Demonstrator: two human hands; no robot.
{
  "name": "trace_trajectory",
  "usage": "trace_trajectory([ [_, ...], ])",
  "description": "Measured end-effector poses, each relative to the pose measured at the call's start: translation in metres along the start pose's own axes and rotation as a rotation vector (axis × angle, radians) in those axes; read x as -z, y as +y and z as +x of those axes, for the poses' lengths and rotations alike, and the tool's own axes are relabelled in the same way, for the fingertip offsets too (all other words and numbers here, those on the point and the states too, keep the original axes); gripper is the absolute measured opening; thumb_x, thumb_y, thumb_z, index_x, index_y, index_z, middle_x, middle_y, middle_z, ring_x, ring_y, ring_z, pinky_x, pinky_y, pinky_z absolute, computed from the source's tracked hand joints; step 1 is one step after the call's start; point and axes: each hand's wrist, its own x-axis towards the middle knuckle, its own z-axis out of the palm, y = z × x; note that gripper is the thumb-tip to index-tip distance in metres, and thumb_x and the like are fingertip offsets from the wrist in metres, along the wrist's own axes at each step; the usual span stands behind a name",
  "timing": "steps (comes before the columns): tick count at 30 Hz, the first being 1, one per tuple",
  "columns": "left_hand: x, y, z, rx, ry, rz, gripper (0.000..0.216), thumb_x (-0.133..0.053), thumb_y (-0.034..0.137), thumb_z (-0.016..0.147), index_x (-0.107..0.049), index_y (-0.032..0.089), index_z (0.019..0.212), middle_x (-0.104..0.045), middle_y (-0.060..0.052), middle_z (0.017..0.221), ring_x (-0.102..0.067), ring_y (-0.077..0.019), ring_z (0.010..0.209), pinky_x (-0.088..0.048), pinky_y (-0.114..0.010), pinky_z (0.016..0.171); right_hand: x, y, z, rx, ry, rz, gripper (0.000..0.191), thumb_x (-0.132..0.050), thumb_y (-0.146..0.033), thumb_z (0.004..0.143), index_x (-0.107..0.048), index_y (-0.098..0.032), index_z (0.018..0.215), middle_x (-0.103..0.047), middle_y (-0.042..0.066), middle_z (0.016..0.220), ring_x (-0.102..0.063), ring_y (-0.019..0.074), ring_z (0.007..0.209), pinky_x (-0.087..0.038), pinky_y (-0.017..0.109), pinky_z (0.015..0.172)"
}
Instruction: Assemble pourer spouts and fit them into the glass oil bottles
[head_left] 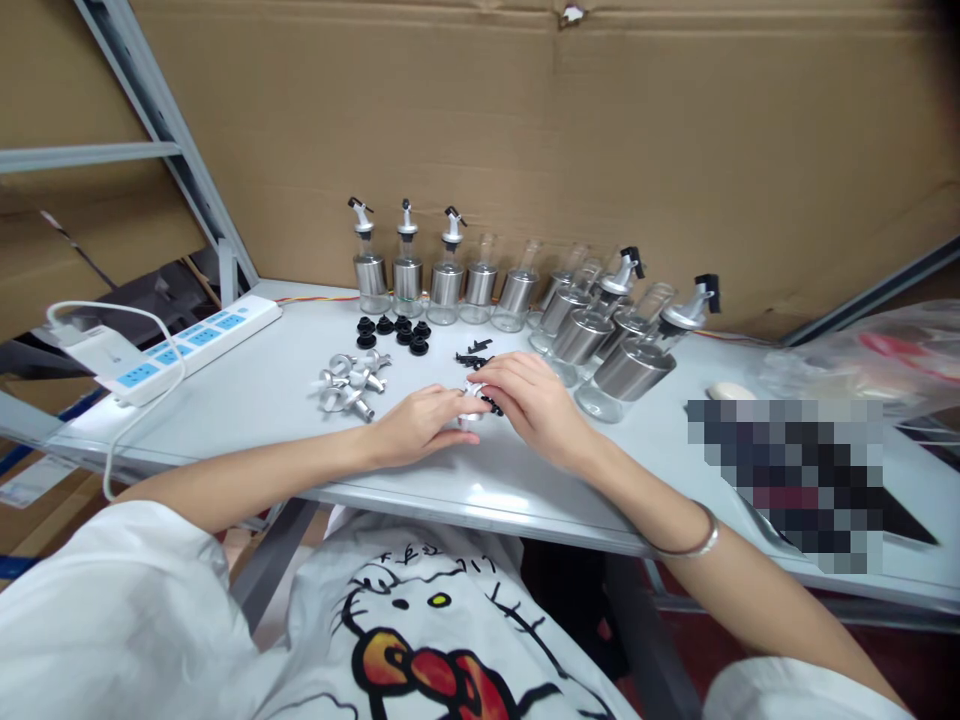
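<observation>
Over the front middle of the table, my left hand pinches a small white-grey pourer spout between thumb and fingers. The fingers of my right hand close in on the same piece from above; whether they grip a small part of their own is hidden. Small black lever pieces lie just behind my fingers, some partly covered by my right hand. To the left are several loose silver-grey pourer spouts in a pile. Behind that pile sit several black ribbed stoppers.
Glass bottles with steel sleeves line the back; several carry pourer tops. A power strip with a white plugged-in charger lies left. At right are a plastic bag, a white rounded object and a blurred-out dark item.
</observation>
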Motion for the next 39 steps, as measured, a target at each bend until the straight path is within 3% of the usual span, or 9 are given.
trace_trajectory([
  [5,-0.003,-0.003,-0.002,0.053,-0.065,-0.052,0.031,-0.046,0.041,0.096,-0.049,0.018,0.117,-0.069,-0.006,0.098,-0.062,-0.0141,0.079,-0.049,-0.030,0.079,0.003,0.003,0.001,-0.046,0.020,-0.001,0.018,-0.046,-0.024,0.097,-0.063,-0.018,0.097,-0.071,0.007,0.086,-0.062,0.0191,0.084,-0.044,0.034,0.077],
  [8,-0.004,-0.004,-0.002,0.003,-0.115,-0.049,0.029,-0.050,0.038,0.095,-0.050,0.017,0.116,-0.068,-0.006,0.093,-0.060,-0.0136,0.077,-0.048,-0.028,0.075,0.008,0.014,0.000,-0.078,-0.006,0.001,0.016,-0.047,-0.024,0.096,-0.062,-0.017,0.099,-0.072,0.007,0.087,-0.063,0.0188,0.081,-0.045,0.033,0.074],
  [14,-0.004,-0.002,0.000,-0.124,-0.120,-0.027,0.025,-0.046,0.033,0.097,-0.046,0.015,0.114,-0.065,-0.006,0.087,-0.058,-0.0150,0.079,-0.044,-0.027,0.071,0.008,0.042,-0.006,-0.106,-0.317,-0.115,0.020,-0.047,-0.015,0.092,-0.067,-0.015,0.090,-0.071,0.009,0.086,-0.064,0.0216,0.079,-0.046,0.034,0.072],
  [18,-0.004,-0.002,0.000,-0.145,-0.084,-0.017,0.028,-0.042,0.036,0.099,-0.043,0.014,0.116,-0.064,-0.007,0.087,-0.057,-0.0161,0.080,-0.042,-0.027,0.069,0.006,0.050,-0.009,-0.134,-0.431,-0.097,0.024,-0.048,-0.006,0.086,-0.071,-0.014,0.091,-0.070,0.010,0.084,-0.064,0.0213,0.078,-0.048,0.032,0.071],
  [32,-0.003,-0.003,-0.001,-0.108,-0.106,-0.007,0.030,-0.038,0.039,0.099,-0.040,0.015,0.118,-0.065,-0.005,0.084,-0.057,-0.0173,0.079,-0.042,-0.030,0.073,-0.002,0.050,-0.015,-0.159,-0.455,-0.032,0.050,-0.040,0.007,0.073,-0.073,-0.016,0.103,-0.068,0.009,0.094,-0.065,0.0199,0.084,-0.052,0.032,0.075],
  [39,-0.003,-0.003,-0.001,-0.041,-0.168,-0.001,0.032,-0.041,0.042,0.098,-0.043,0.016,0.116,-0.065,-0.004,0.083,-0.056,-0.0166,0.076,-0.042,-0.031,0.077,-0.003,0.052,-0.016,-0.191,-0.489,-0.034,0.049,-0.039,0.007,0.075,-0.071,-0.014,0.107,-0.068,0.012,0.098,-0.065,0.0223,0.089,-0.052,0.035,0.079],
])
